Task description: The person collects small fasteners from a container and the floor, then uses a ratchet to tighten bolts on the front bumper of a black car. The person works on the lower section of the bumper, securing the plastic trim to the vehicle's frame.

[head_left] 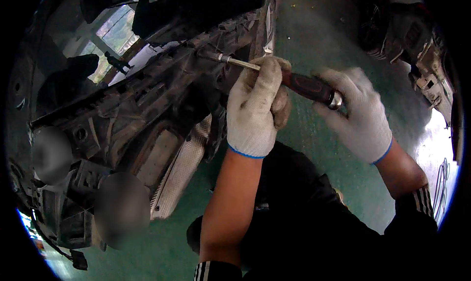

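Note:
My left hand (255,104), in a white knit glove with a blue cuff, is closed round the front of a socket driver (309,87) where shaft and handle meet. The driver has a dark reddish handle with a metal end cap. Its thin shaft runs left to a silver socket (223,58), which reaches into the dark plastic structure (181,65) at a vehicle's edge. What the socket sits on is hidden in shadow. Around the rear of the handle curves my gloved right hand (358,114), thumb below and fingers above, slightly blurred, with the end cap showing between them.
Dirty black plastic parts and a silver dimpled metal shield (181,168) lie at the left. Below them hangs a cable with a connector (78,260). A wheel (374,23) and another vehicle part (431,80) are at the far right. The floor (314,36) is green.

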{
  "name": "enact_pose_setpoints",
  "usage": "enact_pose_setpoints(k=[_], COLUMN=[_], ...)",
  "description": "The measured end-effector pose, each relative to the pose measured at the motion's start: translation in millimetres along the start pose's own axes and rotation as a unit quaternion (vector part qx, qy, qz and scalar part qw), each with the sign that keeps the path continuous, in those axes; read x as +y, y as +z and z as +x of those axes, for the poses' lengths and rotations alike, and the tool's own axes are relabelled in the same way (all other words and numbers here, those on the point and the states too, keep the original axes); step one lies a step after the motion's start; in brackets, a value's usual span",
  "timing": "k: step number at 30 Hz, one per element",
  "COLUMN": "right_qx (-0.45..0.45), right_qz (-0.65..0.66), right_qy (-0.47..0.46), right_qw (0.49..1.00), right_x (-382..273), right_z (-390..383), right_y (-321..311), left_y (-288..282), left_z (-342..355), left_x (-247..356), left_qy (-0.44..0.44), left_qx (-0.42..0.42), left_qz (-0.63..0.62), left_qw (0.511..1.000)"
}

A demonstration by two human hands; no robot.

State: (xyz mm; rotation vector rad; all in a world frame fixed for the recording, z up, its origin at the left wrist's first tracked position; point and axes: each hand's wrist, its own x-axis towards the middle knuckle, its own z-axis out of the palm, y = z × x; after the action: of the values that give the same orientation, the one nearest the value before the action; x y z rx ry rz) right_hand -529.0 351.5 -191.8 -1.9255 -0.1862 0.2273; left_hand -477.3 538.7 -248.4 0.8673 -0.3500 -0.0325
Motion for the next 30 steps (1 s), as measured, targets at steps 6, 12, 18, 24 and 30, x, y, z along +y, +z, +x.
enact_pose_setpoints(k=[6, 12, 18, 24, 30], right_qx=[-0.043, 0.109, -0.046, 0.166, 0.017], right_qz=[0.147, -0.360, 0.155, -0.449, 0.016], right_qy=[0.086, -0.231, 0.097, -0.312, 0.010], right_qw=[0.985, 0.897, 0.982, 0.821, 1.000], right_x=[-2.5, 0.5, -17.6, 1.4, -15.6], right_z=[-12.6, 12.3, -14.0, 7.3, -7.6], right_y=[-7.7, -17.3, -4.0, -15.7, -2.3], left_y=[12.2, -3.7, 0.1, 0.8, 3.4], left_z=[-0.1, -0.2, -1.6, -5.7, -5.5], left_x=[2.6, 8.0, 6.0, 5.8, 5.1], left_qy=[-0.003, -0.003, -0.019, 0.004, 0.006], left_qx=[-0.001, -0.016, -0.015, -0.020, -0.008], left_qz=[-0.007, 0.005, -0.011, -0.009, -0.013], left_qw=[1.000, 1.000, 1.000, 1.000, 1.000])
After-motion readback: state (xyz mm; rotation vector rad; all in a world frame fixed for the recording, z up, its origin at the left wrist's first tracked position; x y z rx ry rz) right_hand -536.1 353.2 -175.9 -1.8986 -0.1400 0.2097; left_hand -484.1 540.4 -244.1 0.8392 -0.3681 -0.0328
